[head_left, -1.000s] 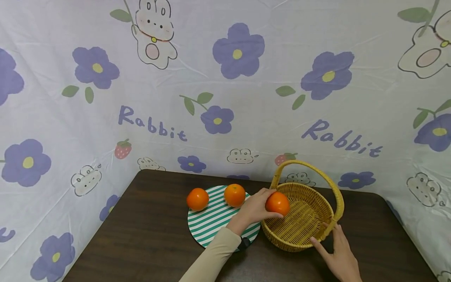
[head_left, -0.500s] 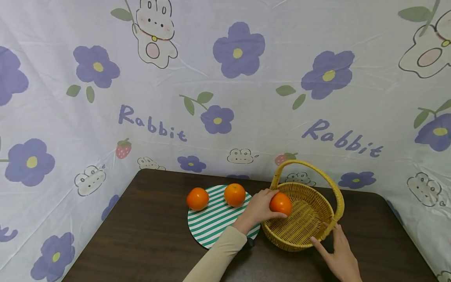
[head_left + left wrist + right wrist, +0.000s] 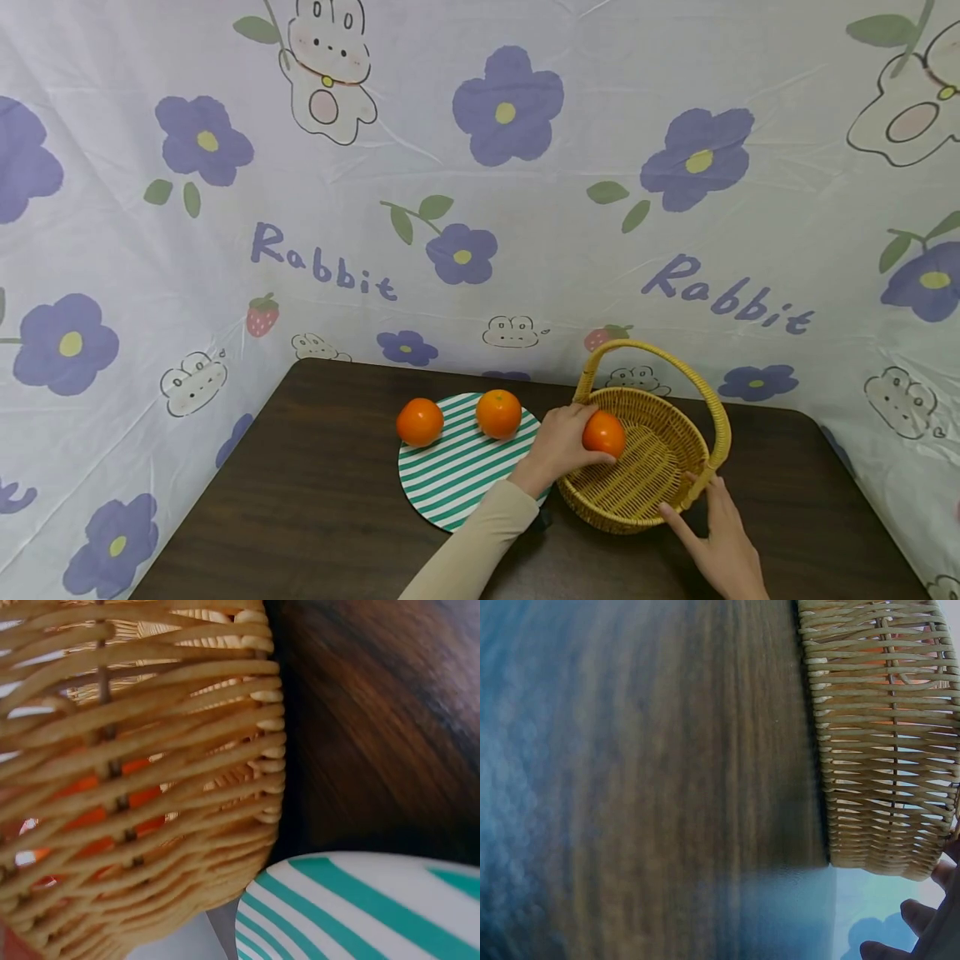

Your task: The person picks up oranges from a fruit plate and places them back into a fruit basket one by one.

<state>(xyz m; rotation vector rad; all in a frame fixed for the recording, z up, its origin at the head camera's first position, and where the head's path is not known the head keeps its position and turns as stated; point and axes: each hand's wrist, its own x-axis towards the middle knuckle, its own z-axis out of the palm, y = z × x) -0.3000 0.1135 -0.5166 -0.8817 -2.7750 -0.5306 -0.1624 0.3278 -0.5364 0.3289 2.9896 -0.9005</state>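
My left hand (image 3: 561, 446) grips an orange (image 3: 604, 434) inside the left part of the yellow wicker basket (image 3: 626, 523). In the left wrist view, orange patches show through the basket's weave (image 3: 210, 772). My right hand (image 3: 722, 537) holds the basket's right rim by the foot of its handle, thumb at the front. The right wrist view catches several of its fingers (image 3: 919, 919) at the lower right, beside the wicker wall (image 3: 885, 765). Two more oranges lie to the left: one (image 3: 498, 414) on a striped round mat (image 3: 457, 479), the other (image 3: 420, 422) at its left edge.
The green-and-white mat lies just left of the basket on a dark wooden table (image 3: 300, 500). A tall arched handle (image 3: 663, 354) spans the basket. Behind the table hangs a patterned cloth (image 3: 450, 192) with flowers and rabbits.
My left hand has moved slightly right with the orange, further over the basket's inside. The right hand and the basket have stayed in place.
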